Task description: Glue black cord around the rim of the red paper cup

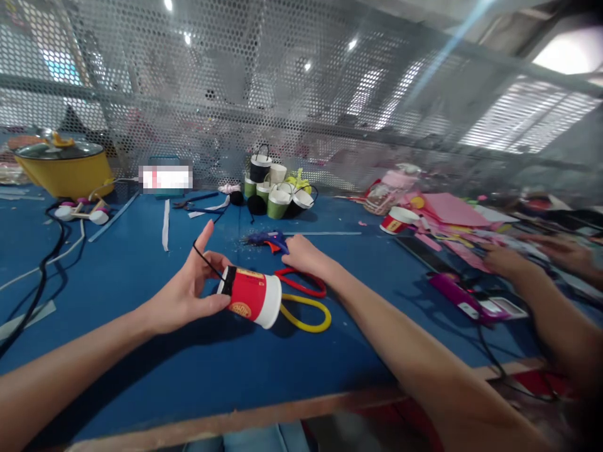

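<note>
A tall screen of perforated metal stood along the far side of the worktop, its grey sheet pierced by close rows of small holes. A horizontal bar crossed it at the left, and blurred shapes and colours showed through from behind. Small bright lights glinted at several points across the mesh. At upper right, pale striped patches of light slanted beneath a large white glow, its source too washed out to tell. A bluish streak ran diagonally nearby. The worktop's surface was deep blue, with a brown edging strip along the near side.
</note>
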A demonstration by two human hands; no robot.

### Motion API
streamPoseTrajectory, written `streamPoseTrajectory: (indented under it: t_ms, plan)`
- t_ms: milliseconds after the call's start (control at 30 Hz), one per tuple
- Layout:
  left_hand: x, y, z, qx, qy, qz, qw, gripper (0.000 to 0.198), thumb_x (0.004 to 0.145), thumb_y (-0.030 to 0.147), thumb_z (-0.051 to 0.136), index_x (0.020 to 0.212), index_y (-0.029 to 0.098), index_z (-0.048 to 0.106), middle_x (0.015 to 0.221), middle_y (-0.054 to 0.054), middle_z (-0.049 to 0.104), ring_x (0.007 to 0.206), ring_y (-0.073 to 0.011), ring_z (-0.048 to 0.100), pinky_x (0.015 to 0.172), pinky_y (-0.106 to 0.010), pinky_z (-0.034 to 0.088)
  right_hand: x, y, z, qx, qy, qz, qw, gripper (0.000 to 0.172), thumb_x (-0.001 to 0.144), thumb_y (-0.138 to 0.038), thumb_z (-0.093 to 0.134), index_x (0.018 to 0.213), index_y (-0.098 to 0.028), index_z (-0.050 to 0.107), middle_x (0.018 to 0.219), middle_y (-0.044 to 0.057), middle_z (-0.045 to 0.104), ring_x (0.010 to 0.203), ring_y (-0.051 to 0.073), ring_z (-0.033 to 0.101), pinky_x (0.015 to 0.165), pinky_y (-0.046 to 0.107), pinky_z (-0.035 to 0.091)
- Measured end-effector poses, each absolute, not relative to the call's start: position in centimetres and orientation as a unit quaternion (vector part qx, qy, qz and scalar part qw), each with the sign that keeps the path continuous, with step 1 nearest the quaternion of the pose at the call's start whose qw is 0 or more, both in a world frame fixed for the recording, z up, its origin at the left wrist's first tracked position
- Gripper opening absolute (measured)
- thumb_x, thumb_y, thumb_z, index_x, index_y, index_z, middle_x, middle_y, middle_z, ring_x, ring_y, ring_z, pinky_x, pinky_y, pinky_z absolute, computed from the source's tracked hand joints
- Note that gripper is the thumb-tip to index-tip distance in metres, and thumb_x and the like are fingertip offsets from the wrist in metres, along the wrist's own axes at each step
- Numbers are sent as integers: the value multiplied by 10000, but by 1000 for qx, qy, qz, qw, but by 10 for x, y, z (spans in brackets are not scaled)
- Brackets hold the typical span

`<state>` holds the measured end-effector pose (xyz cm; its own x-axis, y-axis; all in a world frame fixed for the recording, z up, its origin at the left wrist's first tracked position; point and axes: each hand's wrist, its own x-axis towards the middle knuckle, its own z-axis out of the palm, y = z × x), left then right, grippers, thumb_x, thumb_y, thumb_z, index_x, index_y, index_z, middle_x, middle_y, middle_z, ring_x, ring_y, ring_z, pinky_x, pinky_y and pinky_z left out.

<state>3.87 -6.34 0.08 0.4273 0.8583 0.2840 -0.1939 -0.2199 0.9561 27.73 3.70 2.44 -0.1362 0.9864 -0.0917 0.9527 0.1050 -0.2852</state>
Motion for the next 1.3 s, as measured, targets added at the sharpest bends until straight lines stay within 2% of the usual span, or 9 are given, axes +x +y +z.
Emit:
streamPoseTrajectory:
  t_ms: [133,267,333,500,633,733,833,1067,1300]
  plan:
    - [38,-62,1,639,274,461,551,1023,737,231,673,1416,381,-78,1019,-19,469,961,-184,466,894,-372,344,279,37,18,-668,-715,163,124,218,740,-151,613,952,-110,585,891,124,648,877,256,604,732,339,460]
    - [36,-59,1,654,288,452,534,1020,735,191,657,1418,372,-78,1036,-23,468,976,-189,467,922,-390,317,287,27,35,-636,-710,234,189,187,741,-149,541,927,-147,561,835,61,644,785,185,602,665,269,454]
    - [34,-58,1,660,292,451,525,1018,738,176,646,1418,372,-86,1035,-22,468,970,-187,467,924,-393,312,289,17,45,-602,-714,290,210,79,777,-197,509,830,-161,555,782,35,621,718,146,580,642,249,452]
    - [30,-54,-1,676,310,443,501,1010,742,141,620,1416,375,-96,1035,-16,462,978,-181,460,945,-398,296,286,-2,58,-504,-621,515,307,282,760,-434,610,733,-163,535,662,-17,547,580,84,503,569,216,433]
    - [28,-51,-4,686,328,434,482,1005,736,132,615,1421,363,-84,1066,-22,465,1022,-191,453,963,-400,279,282,-8,58,-495,-590,571,285,304,653,-399,725,736,-150,571,649,1,609,556,88,544,541,212,435]
    - [27,-49,-6,688,339,434,473,1010,730,146,627,1424,352,-77,1061,-21,472,1018,-192,454,963,-397,272,280,-15,57,-474,-601,597,241,253,672,-356,695,733,-122,624,565,1,600,462,73,506,444,196,375]
    - [25,-48,-6,683,348,432,475,1009,730,163,636,1425,348,-72,1057,-24,478,989,-188,462,954,-404,278,279,-26,57,-456,-636,580,224,198,726,-316,631,741,-120,643,450,-40,524,387,53,427,401,187,324]
    - [25,-46,-4,673,350,435,485,1014,725,154,632,1424,344,-77,1016,-28,487,967,-197,489,943,-435,299,272,-45,61,-490,-727,436,205,201,767,-357,583,664,-186,608,443,-50,505,398,93,453,393,214,380]
    - [24,-44,-6,670,380,431,471,1012,719,189,643,1427,340,-65,1011,-34,485,943,-202,495,923,-448,325,268,-53,56,-476,-819,241,209,202,781,-294,519,664,-218,665,642,14,691,600,191,632,597,298,528]
